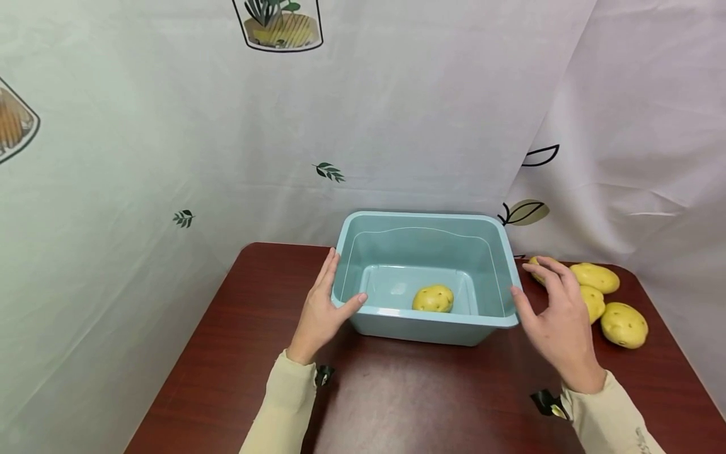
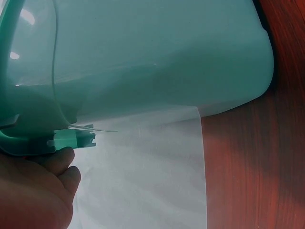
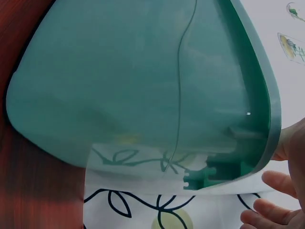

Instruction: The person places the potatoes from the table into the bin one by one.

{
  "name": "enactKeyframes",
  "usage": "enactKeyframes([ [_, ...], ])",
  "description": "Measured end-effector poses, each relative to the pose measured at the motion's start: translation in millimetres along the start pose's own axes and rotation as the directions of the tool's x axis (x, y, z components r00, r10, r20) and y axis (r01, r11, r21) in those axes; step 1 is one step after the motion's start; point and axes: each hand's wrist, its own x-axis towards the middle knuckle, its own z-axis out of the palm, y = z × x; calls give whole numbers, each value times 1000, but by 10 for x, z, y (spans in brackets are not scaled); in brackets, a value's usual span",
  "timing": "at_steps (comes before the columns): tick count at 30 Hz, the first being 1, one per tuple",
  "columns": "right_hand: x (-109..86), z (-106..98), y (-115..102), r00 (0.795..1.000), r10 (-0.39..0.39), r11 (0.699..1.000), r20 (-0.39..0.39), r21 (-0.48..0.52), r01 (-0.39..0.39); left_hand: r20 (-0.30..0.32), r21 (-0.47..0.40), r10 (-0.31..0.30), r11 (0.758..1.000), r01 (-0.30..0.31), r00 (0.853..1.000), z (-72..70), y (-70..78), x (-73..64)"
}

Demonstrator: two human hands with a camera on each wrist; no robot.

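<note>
A light blue plastic tub [image 1: 408, 320] stands on the table with one yellow potato [image 1: 433, 298] inside, close to its near wall. My left hand [image 1: 322, 315] is at the tub's left side, its fingers extended along the rim and the thumb reaching over the front left corner. In the left wrist view, fingertips [image 2: 64, 162] come right up under the rim. On the other side, my right hand [image 1: 558, 318] has its fingers spread and relaxed, the thumb beside the front right corner. The right wrist view shows these fingers [image 3: 274, 210] outside the rim, holding nothing.
Several more potatoes [image 1: 624, 325] lie grouped on the table's right side, partly hidden behind my right hand. The dark red wooden table [image 1: 408, 397] backs onto a white cloth [image 1: 420, 126] printed with leaves and jars, which hangs close behind the tub.
</note>
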Motion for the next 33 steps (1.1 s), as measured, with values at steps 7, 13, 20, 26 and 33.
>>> enactKeyframes([
  [7, -22, -38, 79, 1000, 10, 1000, 0, -25, -10, 0, 4, -4, 1000, 4, 1000, -1, 7, 5],
  [13, -34, -84, 129, 1000, 9, 999, -5, -40, -9, -1, -2, -5, 1000, 5, 1000, -1, 11, 6],
  [20, -41, -140, 175, 998, 55, 997, 26, -54, -54, -1, 2, -1, 1000, 2, 1000, -4, 12, 4],
  [26, -64, -166, 241, 999, 34, 997, 26, -64, -32, -4, 2, -1, 1000, 1, 1000, -8, 5, -6],
  [33, -103, -199, 325, 999, 37, 996, 23, -83, -35, 3, 2, -6, 1000, 6, 1000, -2, 12, -2],
])
